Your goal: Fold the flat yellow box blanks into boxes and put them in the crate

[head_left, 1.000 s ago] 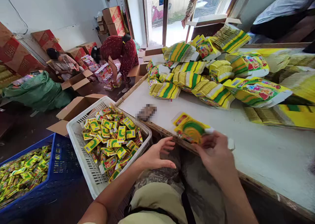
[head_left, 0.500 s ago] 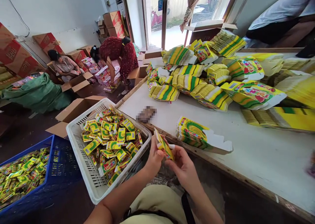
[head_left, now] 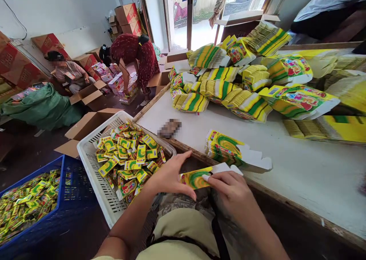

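The white worktop, with a worn wooden edge, fills the right side and runs toward the far door. Across its far part lies a large heap of flat carton bundles, yellow with green stripes and fruit prints. Beyond the left side, a person in dark red bends over pink packs, and a seated person is farther left. At the near left stands a blue crate of small filled-looking yellow packs; to its right, against the worktop's edge, a white basket holds more of them, jumbled together. A green sack slumps on the floor behind.

A short stack of flat cartons lies at the worktop's near edge, white flaps pointing right. Left of it is a small blurred object, which cannot be made out.

Smallest is the single carton, in front of the near edge, between the hands. It is yellow, with a green curved band on its upturned face and white flaps at its right end. The right hand holds it there, fingers closed narrowly, thumb on the printed face. The left hand is wide open at the other end, thumb and fingers spread around the carton's left tip; whether they touch it, I cannot tell.
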Demonstrator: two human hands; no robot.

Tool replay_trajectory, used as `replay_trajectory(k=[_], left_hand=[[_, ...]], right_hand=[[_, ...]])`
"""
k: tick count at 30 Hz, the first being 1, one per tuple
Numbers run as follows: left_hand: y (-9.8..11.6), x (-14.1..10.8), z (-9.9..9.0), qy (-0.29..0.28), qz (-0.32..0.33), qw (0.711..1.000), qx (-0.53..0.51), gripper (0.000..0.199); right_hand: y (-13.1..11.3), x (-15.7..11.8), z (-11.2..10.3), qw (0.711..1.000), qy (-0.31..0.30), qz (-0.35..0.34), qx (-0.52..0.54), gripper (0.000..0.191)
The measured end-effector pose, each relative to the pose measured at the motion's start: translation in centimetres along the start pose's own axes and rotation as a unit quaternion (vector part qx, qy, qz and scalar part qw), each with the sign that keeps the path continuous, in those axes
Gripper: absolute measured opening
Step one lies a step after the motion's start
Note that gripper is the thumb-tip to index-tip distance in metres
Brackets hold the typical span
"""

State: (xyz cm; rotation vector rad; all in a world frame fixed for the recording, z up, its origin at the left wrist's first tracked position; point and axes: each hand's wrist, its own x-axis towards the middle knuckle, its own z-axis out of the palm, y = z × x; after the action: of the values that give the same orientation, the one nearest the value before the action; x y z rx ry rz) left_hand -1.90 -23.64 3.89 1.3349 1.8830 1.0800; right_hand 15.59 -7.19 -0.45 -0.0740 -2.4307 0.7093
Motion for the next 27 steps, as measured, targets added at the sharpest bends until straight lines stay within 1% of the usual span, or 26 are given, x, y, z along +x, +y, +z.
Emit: replay_trajectory(k=[1, 2, 3, 4, 5, 6, 7, 8, 9, 10, 11, 12, 13, 14, 16, 17, 18, 20, 21, 23, 25, 27], left_hand=[[0.0, 0.1, 0.5, -0.035, -0.024, 0.998, 0.041, 0.107], [0.0, 0.3, 1.2, -0.056, -0.042, 0.996, 0.062, 0.099], [0.0, 0.5, 1.9, -0.062, -0.054, 0.994, 0.071, 0.088], [0.0, 0.7, 2.5, -0.054, -0.060, 0.994, 0.074, 0.077], [0.0, 0.9, 3.0, -0.037, -0.059, 0.995, 0.076, 0.069], [0.1, 1.1, 3.4, -0.016, -0.053, 0.995, 0.080, 0.066], [0.2, 1.2, 3.7, -0.001, -0.043, 0.995, 0.085, 0.065], [0.3, 1.2, 3.9, 0.007, -0.032, 0.995, 0.089, 0.065], [0.4, 1.2, 4.0, 0.015, -0.021, 0.995, 0.092, 0.065], [0.5, 1.1, 4.1, 0.019, -0.007, 0.995, 0.094, 0.067], [0.5, 1.0, 4.3, 0.021, 0.007, 0.995, 0.100, 0.070], [0.5, 0.8, 4.4, 0.021, 0.023, 0.993, 0.110, 0.073], [0.4, 0.6, 4.5, 0.016, 0.040, 0.991, 0.124, 0.078], [0.2, 0.4, 4.7, 0.008, 0.059, 0.988, 0.142, 0.083], [0.0, 0.0, 4.9, -0.010, 0.092, 0.980, 0.176, 0.088], [-0.1, -0.2, 5.0, -0.017, 0.105, 0.976, 0.188, 0.087], [-0.2, -0.3, 5.1, -0.021, 0.113, 0.974, 0.195, 0.083], [-0.4, -0.3, 5.2, -0.017, 0.118, 0.974, 0.192, 0.072], [-0.4, -0.3, 5.2, -0.013, 0.116, 0.976, 0.183, 0.067], [-0.5, -0.3, 5.3, -0.012, 0.095, 0.983, 0.159, 0.063], [-0.5, -0.3, 5.2, -0.020, 0.060, 0.988, 0.139, 0.071], [-0.7, -0.3, 5.1, -0.030, 0.036, 0.991, 0.128, 0.079]], right_hand=[[-0.4, 0.0, 0.3, 1.000, -0.004, -0.015, -0.001, 0.028], [-0.8, 0.1, 0.7, 1.000, 0.004, -0.024, 0.004, 0.027], [-1.1, 0.1, 1.1, 0.999, 0.030, -0.018, 0.015, 0.025], [-1.4, 0.2, 1.6, 0.997, 0.071, 0.009, 0.032, 0.029], [-1.6, 0.2, 1.9, 0.989, 0.120, 0.058, 0.061, 0.042], [-1.8, 0.3, 2.3, 0.973, 0.164, 0.121, 0.109, 0.059], [-1.9, 0.3, 2.7, 0.945, 0.200, 0.187, 0.179, 0.071], [-2.1, 0.3, 3.0, 0.905, 0.217, 0.250, 0.266, 0.074], [-2.2, 0.3, 3.4, 0.856, 0.209, 0.301, 0.363, 0.071], [-2.3, 0.2, 3.7, 0.803, 0.185, 0.336, 0.457, 0.065], [-2.3, 0.0, 3.9, 0.751, 0.150, 0.355, 0.535, 0.059], [-2.3, -0.2, 4.0, 0.713, 0.108, 0.362, 0.590, 0.056], [-2.1, -0.4, 4.0, 0.696, 0.056, 0.360, 0.619, 0.054], [-2.0, -0.6, 3.8, 0.696, 0.003, 0.351, 0.626, 0.054], [-1.6, -0.9, 3.3, 0.721, -0.079, 0.328, 0.606, 0.056], [-1.4, -0.9, 3.1, 0.731, -0.105, 0.320, 0.593, 0.057], [-1.3, -0.9, 2.9, 0.737, -0.118, 0.316, 0.585, 0.059], [-1.2, -0.8, 3.0, 0.745, -0.107, 0.316, 0.577, 0.061], [-1.3, -0.9, 3.3, 0.755, -0.097, 0.314, 0.567, 0.062], [-1.3, -1.2, 3.9, 0.792, -0.076, 0.304, 0.525, 0.063], [-1.3, -1.5, 4.2, 0.838, -0.065, 0.279, 0.464, 0.065], [-1.3, -1.7, 3.9, 0.879, -0.066, 0.240, 0.407, 0.067]])
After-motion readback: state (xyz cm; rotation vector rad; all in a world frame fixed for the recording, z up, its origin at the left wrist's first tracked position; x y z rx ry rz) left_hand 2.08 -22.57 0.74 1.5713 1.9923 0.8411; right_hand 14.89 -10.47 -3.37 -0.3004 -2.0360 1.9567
